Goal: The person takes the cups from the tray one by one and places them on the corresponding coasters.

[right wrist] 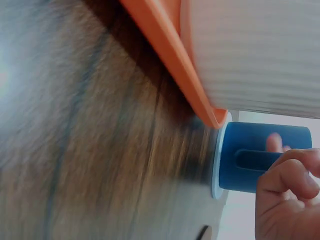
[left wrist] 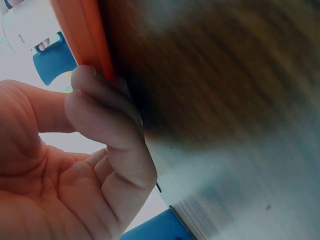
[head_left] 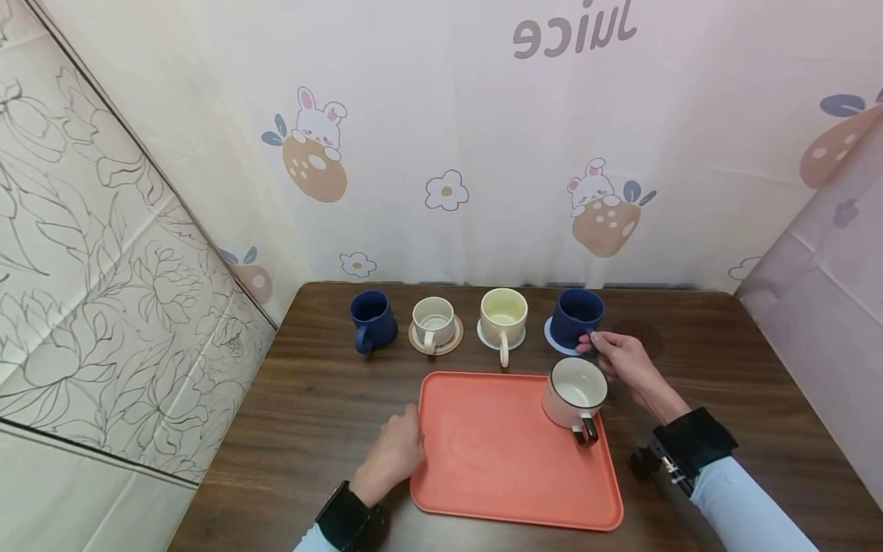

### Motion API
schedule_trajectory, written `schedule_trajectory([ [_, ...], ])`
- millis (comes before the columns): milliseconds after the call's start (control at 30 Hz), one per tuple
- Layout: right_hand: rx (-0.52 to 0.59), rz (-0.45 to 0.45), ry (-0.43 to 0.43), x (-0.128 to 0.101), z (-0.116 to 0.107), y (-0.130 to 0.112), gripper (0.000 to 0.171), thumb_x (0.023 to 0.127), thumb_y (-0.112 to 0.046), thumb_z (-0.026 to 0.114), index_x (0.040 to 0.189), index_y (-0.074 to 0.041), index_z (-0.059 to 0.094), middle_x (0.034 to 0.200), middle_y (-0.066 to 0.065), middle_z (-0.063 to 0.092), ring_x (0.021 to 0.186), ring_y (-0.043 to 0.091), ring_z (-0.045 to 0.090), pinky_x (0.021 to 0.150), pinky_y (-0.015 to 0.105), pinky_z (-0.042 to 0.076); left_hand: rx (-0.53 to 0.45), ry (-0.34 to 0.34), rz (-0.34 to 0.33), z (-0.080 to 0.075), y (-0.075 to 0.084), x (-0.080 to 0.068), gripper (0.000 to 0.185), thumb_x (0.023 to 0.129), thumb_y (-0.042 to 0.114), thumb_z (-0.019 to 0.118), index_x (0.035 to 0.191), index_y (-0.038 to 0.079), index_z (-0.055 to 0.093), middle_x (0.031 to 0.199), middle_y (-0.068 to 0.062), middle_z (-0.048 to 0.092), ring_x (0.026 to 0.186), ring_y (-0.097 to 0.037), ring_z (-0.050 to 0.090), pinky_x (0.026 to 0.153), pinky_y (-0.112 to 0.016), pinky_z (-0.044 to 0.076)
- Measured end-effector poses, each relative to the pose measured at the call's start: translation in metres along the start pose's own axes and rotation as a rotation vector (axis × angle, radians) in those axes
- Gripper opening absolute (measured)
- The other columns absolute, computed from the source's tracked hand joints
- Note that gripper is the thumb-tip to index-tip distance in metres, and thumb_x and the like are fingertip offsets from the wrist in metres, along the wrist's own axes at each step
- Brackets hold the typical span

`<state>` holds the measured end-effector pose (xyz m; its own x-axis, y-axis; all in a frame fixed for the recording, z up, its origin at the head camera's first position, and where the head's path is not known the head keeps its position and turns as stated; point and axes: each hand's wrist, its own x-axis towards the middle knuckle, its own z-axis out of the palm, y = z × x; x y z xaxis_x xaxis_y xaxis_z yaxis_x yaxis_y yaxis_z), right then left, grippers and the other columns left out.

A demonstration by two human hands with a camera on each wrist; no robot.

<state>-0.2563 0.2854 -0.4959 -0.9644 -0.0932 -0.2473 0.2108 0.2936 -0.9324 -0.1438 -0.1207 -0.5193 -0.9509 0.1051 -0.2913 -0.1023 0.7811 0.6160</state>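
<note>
— Beside the left hand (head_left: 392,454), what do you see?

— An orange tray (head_left: 483,475) on the brown table (head_left: 310,399). The hand rests against the tray's left edge. In the left wrist view its fingers (left wrist: 107,125) are loosely bent with the tips touching the orange rim (left wrist: 87,35); they are not wrapped around anything.

— And farther out from that hand?

— Ahead of it, near the wall, a dark blue mug (head_left: 372,318) stands straight on the table, handle toward the person. Next along, a small cream mug (head_left: 433,323) sits on a brown coaster (head_left: 417,343). Then a pale yellow mug (head_left: 503,317) sits on a white coaster (head_left: 483,337), its handle also toward the person.

— What about the tray itself?

— One white mug (head_left: 575,393) with a dark handle stands upright in its far right corner, just beside the right hand (head_left: 629,366).

— What is the right hand doing?

— It reaches past that white mug to a second dark blue mug (head_left: 576,316), which stands on a light blue coaster (head_left: 555,341) just beyond the tray's far right corner. The fingertips touch that mug by its handle. In the right wrist view the fingers (right wrist: 287,180) are curled at the handle (right wrist: 255,159), one tip showing behind it, but I cannot tell if the grasp is firm. The mug sits flat on its coaster.
</note>
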Motion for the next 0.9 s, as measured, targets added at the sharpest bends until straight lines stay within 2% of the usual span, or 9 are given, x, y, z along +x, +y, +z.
schedule_trajectory([
  [133, -0.064, -0.045, 0.094, -0.012, -0.002, -0.002, 0.058, 0.112, -0.041, 0.050, 0.147, 0.005, 0.051, 0.101, 0.009, 0.066, 0.064, 0.016, 0.053, 0.056, 0.031, 0.044, 0.027, 0.017, 0.011, 0.000, 0.001, 0.000, 0.021, 0.102, 0.002, 0.063, 0.119, -0.005, 0.054, 0.078, -0.008, 0.054, 0.061, -0.017, 0.059, 0.051, -0.033, 0.052],
  [233, -0.145, -0.086, 0.218, -0.026, -0.004, -0.004, 0.055, 0.112, -0.040, 0.049, 0.147, 0.003, 0.052, 0.107, 0.017, 0.061, 0.069, 0.022, 0.059, 0.057, 0.032, 0.049, 0.038, 0.025, 0.010, 0.000, 0.001, 0.001, 0.020, 0.101, 0.002, 0.063, 0.119, -0.005, 0.055, 0.078, -0.008, 0.054, 0.061, -0.017, 0.059, 0.052, -0.032, 0.052],
  [367, -0.278, -0.108, 0.380, -0.056, -0.001, -0.009, 0.051, 0.112, -0.040, 0.048, 0.138, 0.002, 0.060, 0.125, 0.022, 0.061, 0.090, 0.021, 0.057, 0.068, 0.030, 0.048, 0.026, 0.019, 0.001, 0.002, 0.001, 0.000, 0.022, 0.102, 0.003, 0.062, 0.122, -0.005, 0.055, 0.078, -0.008, 0.055, 0.060, -0.016, 0.060, 0.051, -0.032, 0.053],
  [467, -0.345, -0.109, 0.428, -0.083, 0.005, -0.010, 0.048, 0.112, -0.040, 0.049, 0.130, 0.002, 0.064, 0.121, 0.021, 0.066, 0.098, 0.017, 0.054, 0.073, 0.026, 0.043, 0.036, 0.026, 0.010, 0.003, 0.000, -0.001, 0.022, 0.103, 0.003, 0.062, 0.122, -0.006, 0.055, 0.078, -0.008, 0.055, 0.061, -0.016, 0.059, 0.052, -0.032, 0.052],
  [533, -0.350, -0.103, 0.421, -0.098, 0.009, -0.008, 0.047, 0.112, -0.040, 0.050, 0.126, 0.002, 0.065, 0.114, 0.019, 0.069, 0.093, 0.016, 0.056, 0.070, 0.026, 0.043, 0.033, 0.026, 0.009, 0.003, 0.001, -0.002, 0.023, 0.103, 0.003, 0.062, 0.122, -0.006, 0.055, 0.078, -0.008, 0.055, 0.061, -0.016, 0.059, 0.052, -0.032, 0.052],
  [667, -0.305, -0.051, 0.352, -0.123, 0.020, -0.002, 0.046, 0.111, -0.040, 0.054, 0.122, 0.002, 0.067, 0.103, 0.011, 0.072, 0.082, 0.012, 0.060, 0.064, 0.026, 0.048, -0.005, 0.006, -0.011, 0.002, 0.002, -0.002, 0.026, 0.103, 0.003, 0.063, 0.125, -0.006, 0.054, 0.079, -0.009, 0.055, 0.060, -0.016, 0.060, 0.052, -0.031, 0.053],
  [767, -0.263, 0.001, 0.270, -0.138, 0.029, 0.003, 0.045, 0.110, -0.038, 0.058, 0.122, 0.004, 0.068, 0.103, 0.010, 0.073, 0.077, 0.012, 0.058, 0.063, 0.028, 0.049, -0.020, -0.002, -0.023, 0.001, 0.002, -0.002, 0.028, 0.102, 0.003, 0.064, 0.126, -0.006, 0.054, 0.079, -0.009, 0.055, 0.059, -0.016, 0.060, 0.052, -0.030, 0.054],
  [900, -0.227, 0.084, 0.154, -0.149, 0.042, 0.006, 0.047, 0.109, -0.039, 0.059, 0.128, 0.004, 0.066, 0.108, 0.012, 0.071, 0.073, 0.015, 0.055, 0.061, 0.030, 0.047, -0.017, -0.004, -0.039, 0.002, 0.002, -0.001, 0.029, 0.102, 0.004, 0.065, 0.127, -0.006, 0.053, 0.079, -0.010, 0.055, 0.059, -0.017, 0.060, 0.052, -0.031, 0.054],
])
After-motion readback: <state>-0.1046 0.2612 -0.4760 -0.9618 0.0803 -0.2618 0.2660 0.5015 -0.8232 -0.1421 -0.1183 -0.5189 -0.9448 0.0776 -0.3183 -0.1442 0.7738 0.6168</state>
